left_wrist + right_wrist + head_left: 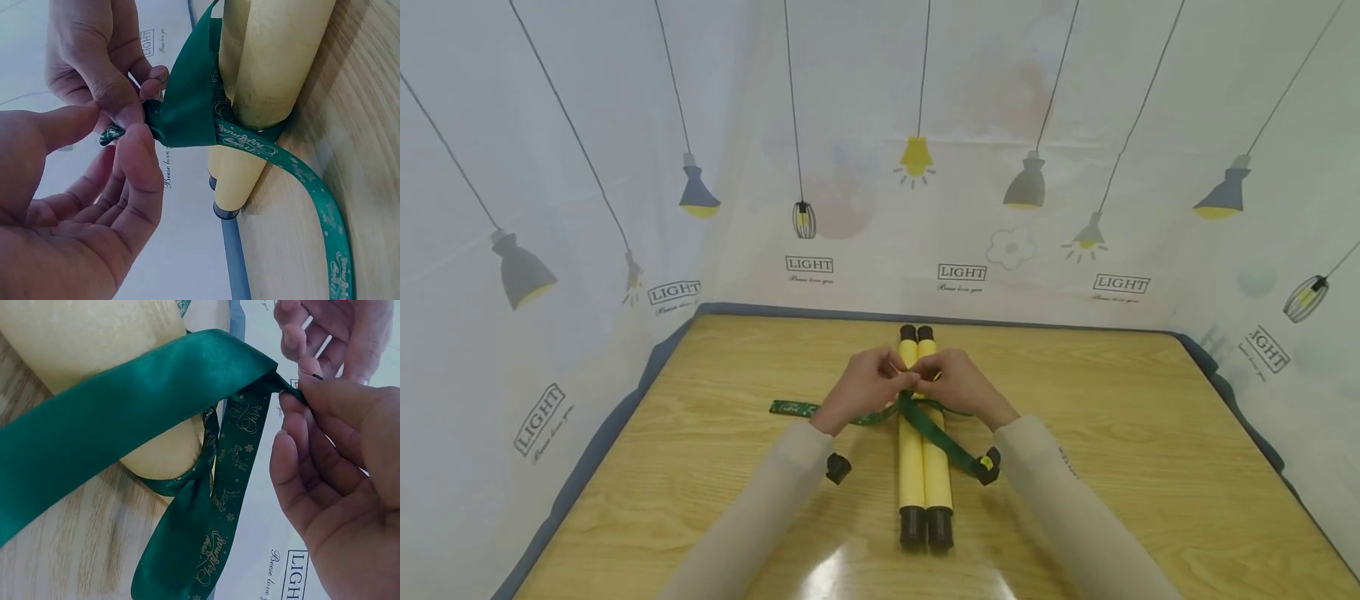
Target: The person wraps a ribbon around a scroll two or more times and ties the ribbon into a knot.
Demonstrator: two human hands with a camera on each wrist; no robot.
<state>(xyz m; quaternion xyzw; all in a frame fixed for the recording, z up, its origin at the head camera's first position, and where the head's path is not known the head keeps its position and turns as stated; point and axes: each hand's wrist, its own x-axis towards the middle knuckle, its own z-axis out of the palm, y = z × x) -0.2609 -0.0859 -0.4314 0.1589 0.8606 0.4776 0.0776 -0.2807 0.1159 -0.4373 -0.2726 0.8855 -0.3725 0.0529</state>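
Observation:
Two yellow tubes [912, 467] with black end caps lie side by side on the table, with a green ribbon [934, 432] looped around them. Printed gold lettering and snowflakes show on one face of the ribbon [232, 469]; the other face is plain and glossy. Above the tubes, my left hand [867, 385] pinches a gathered part of the ribbon between thumb and index finger. My right hand [961, 383] meets it there and pinches the ribbon too. In the left wrist view, a ribbon tip [111, 135] pokes out between the fingertips. The fingers partly hide the gathered part.
A wood-grain table [715, 500] carries the tubes. One ribbon tail [792, 407] stretches left across it. Small dark objects [838, 468] appear beside each forearm. A white sheet [865, 100] printed with lamps stands behind and at both sides, with a blue border [805, 312] along the table edge.

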